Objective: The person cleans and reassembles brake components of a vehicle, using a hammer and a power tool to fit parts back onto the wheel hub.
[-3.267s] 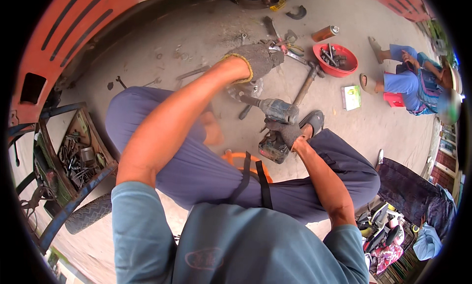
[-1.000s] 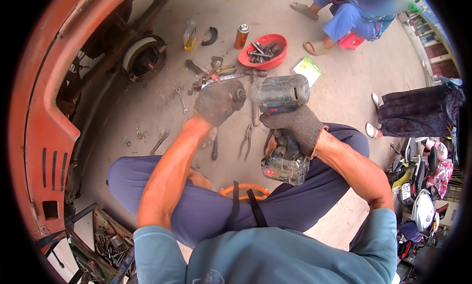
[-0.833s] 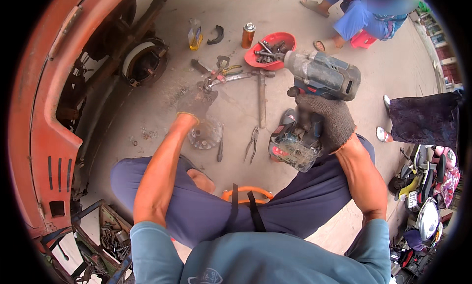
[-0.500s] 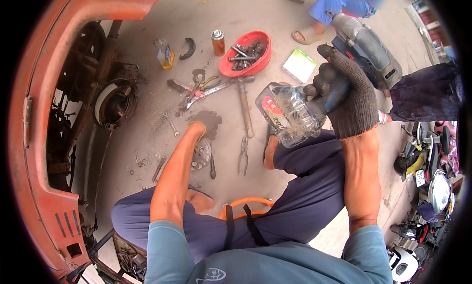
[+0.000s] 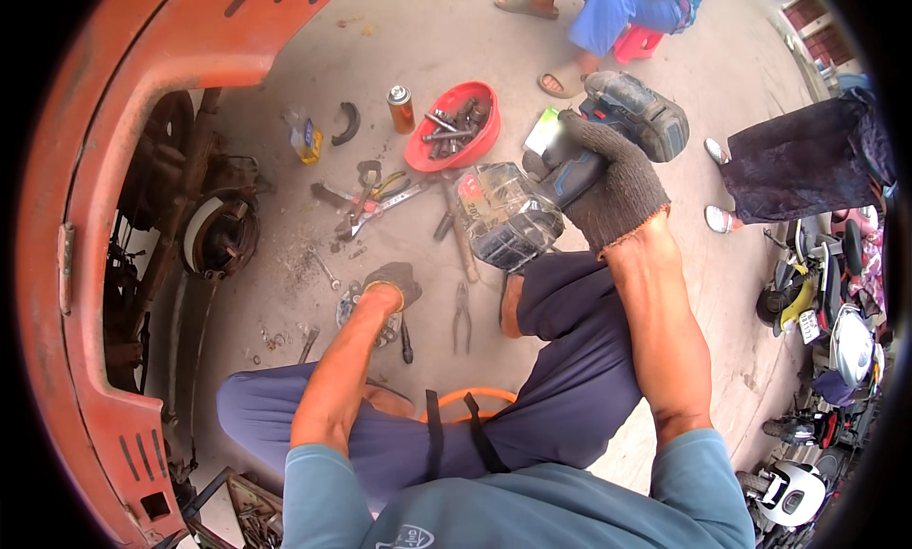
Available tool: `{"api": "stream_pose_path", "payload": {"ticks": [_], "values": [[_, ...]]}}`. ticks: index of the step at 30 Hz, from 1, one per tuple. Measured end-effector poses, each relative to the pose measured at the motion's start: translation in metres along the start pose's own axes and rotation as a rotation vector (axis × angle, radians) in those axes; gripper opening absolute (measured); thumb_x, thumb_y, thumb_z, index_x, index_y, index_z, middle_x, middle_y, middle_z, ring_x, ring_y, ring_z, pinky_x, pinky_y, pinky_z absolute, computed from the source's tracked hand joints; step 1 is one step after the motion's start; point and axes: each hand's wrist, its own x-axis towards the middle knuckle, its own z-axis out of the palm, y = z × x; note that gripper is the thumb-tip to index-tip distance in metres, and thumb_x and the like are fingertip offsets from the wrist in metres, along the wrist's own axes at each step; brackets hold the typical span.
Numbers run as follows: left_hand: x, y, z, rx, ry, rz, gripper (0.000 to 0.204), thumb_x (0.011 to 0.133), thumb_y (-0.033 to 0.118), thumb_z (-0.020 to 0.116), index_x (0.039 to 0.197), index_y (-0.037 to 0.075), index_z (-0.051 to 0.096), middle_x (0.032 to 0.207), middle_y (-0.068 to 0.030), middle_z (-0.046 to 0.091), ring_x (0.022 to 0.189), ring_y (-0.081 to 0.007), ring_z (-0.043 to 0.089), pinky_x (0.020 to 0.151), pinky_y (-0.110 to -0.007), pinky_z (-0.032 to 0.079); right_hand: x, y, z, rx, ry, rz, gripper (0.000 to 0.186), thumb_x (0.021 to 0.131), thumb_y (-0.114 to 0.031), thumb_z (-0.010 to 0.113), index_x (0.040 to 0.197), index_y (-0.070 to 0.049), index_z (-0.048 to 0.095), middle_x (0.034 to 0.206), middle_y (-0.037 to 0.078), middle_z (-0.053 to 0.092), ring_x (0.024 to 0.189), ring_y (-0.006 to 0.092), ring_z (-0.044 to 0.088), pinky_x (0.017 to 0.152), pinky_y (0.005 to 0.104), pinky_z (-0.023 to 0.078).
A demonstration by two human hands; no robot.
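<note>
My right hand (image 5: 613, 188), in a dark knit glove, is closed on the handle of a grey-and-blue cordless impact tool (image 5: 646, 112), raised over my right leg with its bulky battery (image 5: 508, 217) toward the middle. My left hand (image 5: 397, 278), also gloved, is low over a round metal hub (image 5: 351, 312), partly covering it; its fingers are hard to make out. Near it lie a small spanner (image 5: 325, 267), pliers (image 5: 463, 316) and a dark-handled tool (image 5: 407, 348). Beyond are a pile of hand tools (image 5: 370, 207) and a hammer (image 5: 467, 262), partly hidden by the battery.
A red bowl of sockets (image 5: 418, 155), a spray can (image 5: 401, 112) and a curved shoe (image 5: 347, 126) lie ahead. An orange vehicle body (image 5: 85, 264) with exposed drum (image 5: 218, 231) is left. A seated person (image 5: 608, 8), a standing person (image 5: 788, 164) and motorbikes (image 5: 836, 350) are right.
My left hand has left the tool's front end and dropped toward the hub. My right hand has swung the impact tool up and to the right, away from it.
</note>
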Motion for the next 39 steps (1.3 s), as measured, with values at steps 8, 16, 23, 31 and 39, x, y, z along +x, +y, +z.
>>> {"api": "stream_pose_path", "payload": {"ticks": [8,16,23,31,39], "values": [[-0.055,-0.053,0.074,0.404,0.043,-0.058,0.04,0.092,0.035,0.062,0.125,0.013,0.071,0.133,-0.0119,0.066,0.122,-0.0286,0.065,0.103,-0.042,0.05,0.007,0.036,0.014,-0.027,-0.016,0.132,0.01,0.09,-0.01,0.068,0.089,-0.009,0.058,0.073,0.004,0.056,0.062,0.0186,0.056,0.056,0.0378,0.049],[-0.029,-0.06,0.079,0.267,0.145,-0.196,0.028,0.092,0.03,0.064,0.11,0.014,0.078,0.116,-0.0099,0.074,0.107,-0.0261,0.073,0.084,-0.04,0.059,-0.02,0.044,0.0,0.087,0.149,0.102,0.007,0.091,-0.012,0.066,0.09,-0.007,0.061,0.069,0.004,0.054,0.057,0.0198,0.054,0.053,0.036,0.048],[-0.047,-0.047,0.066,0.341,0.131,-0.131,0.028,0.09,0.032,0.065,0.109,0.015,0.078,0.116,-0.0097,0.075,0.105,-0.0263,0.073,0.085,-0.039,0.059,-0.014,0.057,-0.019,0.001,0.154,0.131,0.011,0.091,-0.017,0.065,0.092,-0.007,0.06,0.071,0.006,0.053,0.059,0.0231,0.054,0.056,0.0402,0.05],[-0.025,-0.075,0.083,0.334,0.199,-0.134,0.026,0.092,0.028,0.063,0.108,0.015,0.078,0.116,-0.0093,0.074,0.106,-0.0258,0.072,0.085,-0.04,0.059,-0.019,0.064,0.0,0.022,0.093,0.135,0.011,0.09,-0.017,0.067,0.088,-0.007,0.062,0.071,0.006,0.055,0.059,0.0215,0.054,0.053,0.038,0.046],[-0.074,-0.07,0.03,0.197,-0.024,-0.136,0.044,0.092,0.039,0.06,0.124,0.012,0.071,0.126,-0.0138,0.07,0.114,-0.0344,0.067,0.097,-0.044,0.053,-0.025,0.064,0.012,0.002,0.038,0.176,0.019,0.09,-0.017,0.068,0.104,-0.006,0.061,0.082,0.008,0.06,0.068,0.0245,0.062,0.064,0.0434,0.055]]}}
